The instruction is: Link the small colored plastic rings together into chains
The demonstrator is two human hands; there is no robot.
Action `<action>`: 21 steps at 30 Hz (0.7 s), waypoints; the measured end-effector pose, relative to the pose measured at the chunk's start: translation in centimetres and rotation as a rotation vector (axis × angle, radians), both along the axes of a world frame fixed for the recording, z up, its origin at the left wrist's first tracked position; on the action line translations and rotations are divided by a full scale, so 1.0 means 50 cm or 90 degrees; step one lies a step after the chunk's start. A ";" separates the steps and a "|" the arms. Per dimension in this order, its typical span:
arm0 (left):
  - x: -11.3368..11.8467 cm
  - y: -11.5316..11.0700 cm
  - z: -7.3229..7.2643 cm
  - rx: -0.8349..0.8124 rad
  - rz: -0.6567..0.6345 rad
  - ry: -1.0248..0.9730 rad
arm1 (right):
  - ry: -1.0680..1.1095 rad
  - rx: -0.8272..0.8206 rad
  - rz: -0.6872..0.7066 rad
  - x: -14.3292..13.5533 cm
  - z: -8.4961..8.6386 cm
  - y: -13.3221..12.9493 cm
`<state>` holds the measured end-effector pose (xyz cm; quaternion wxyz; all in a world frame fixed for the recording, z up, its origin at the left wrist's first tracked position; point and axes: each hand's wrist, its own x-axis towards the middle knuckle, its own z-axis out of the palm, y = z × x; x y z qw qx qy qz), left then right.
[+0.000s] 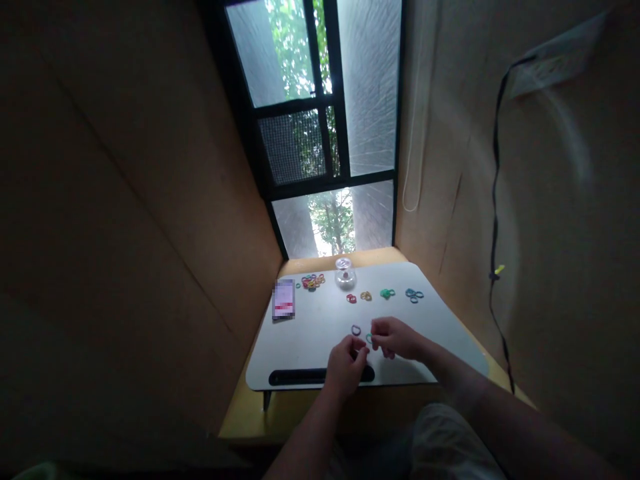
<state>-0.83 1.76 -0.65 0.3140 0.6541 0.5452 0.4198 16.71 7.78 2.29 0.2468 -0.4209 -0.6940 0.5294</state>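
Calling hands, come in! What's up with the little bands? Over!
Left hand and right hand close together over board. Green band between them, grip unclear. Purple band just beyond left hand; jar farther back.

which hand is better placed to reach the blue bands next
Probably the right hand: the blue bands lie beyond it, slightly to the right, and the left hand is farther away.

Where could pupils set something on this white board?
Bare: between the pale pink rectangle and left hand, behind the long black slot; between the small blue rings and right forearm. Crowded: the far side, from the multicoloured ring pile past the clear round jar.
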 end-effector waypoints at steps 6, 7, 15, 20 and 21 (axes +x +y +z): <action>0.002 -0.001 0.001 0.015 -0.012 0.007 | 0.040 -0.006 -0.094 -0.016 -0.074 -0.034; 0.002 -0.001 -0.001 0.019 -0.013 0.020 | 0.034 0.013 -0.100 -0.018 -0.080 -0.036; 0.004 -0.001 -0.005 0.012 0.013 0.117 | -0.129 0.292 -0.176 -0.020 -0.092 -0.050; 0.008 -0.004 0.000 0.002 0.014 0.154 | -0.137 0.303 -0.198 -0.020 -0.084 -0.075; 0.008 -0.005 0.000 0.001 0.016 0.158 | -0.136 0.305 -0.197 -0.019 -0.082 -0.079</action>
